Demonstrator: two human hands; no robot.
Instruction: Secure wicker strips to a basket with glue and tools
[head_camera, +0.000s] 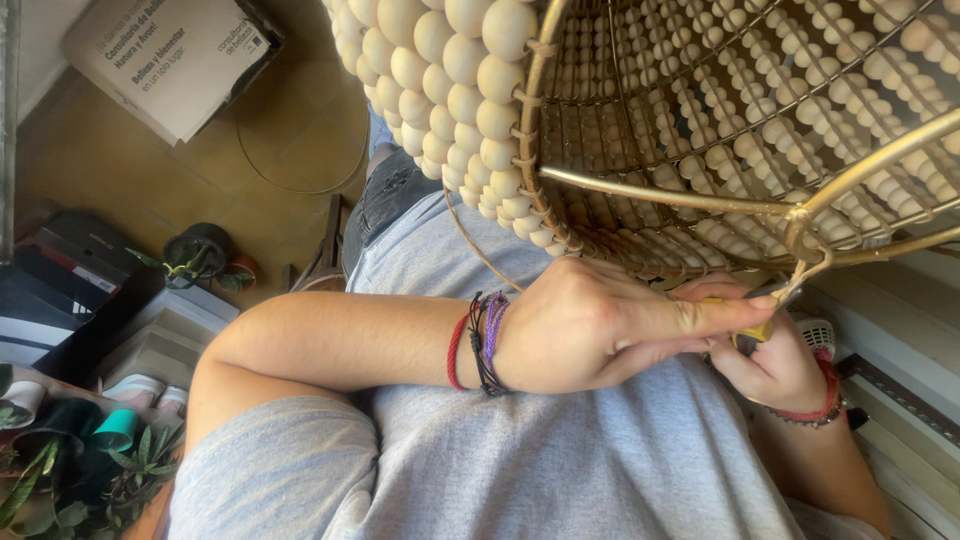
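A grey shirt (560, 450) fills the bottom of the frame, nearest the camera. Above it, at centre, the left hand (600, 325) lies across the body, its grip pressed together, thumb and forefinger stretched right and pinching a thin cord (812, 272) at the frame's lower right joint. Red, black and purple bracelets (478, 342) ring its wrist. Just right and behind, the right hand (775, 365) curls shut around a small yellow tool (755, 330), mostly hidden by the left fingers; a red bracelet (815, 405) sits on that wrist.

The cord runs up to a brass ring (800, 225) where the brass wire bars meet. This belongs to the beaded frame (700, 120), a wire basket shape covered in rows of pale wooden beads (450, 90), filling the upper right of the picture, touching the hands at its lower edge.

Farther off, at left, potted plants (90, 480) sit at the lower left corner, a dark pot (200, 248) at mid left, and a cardboard box (170, 55) lies on the tiled floor (290, 130) at upper left.
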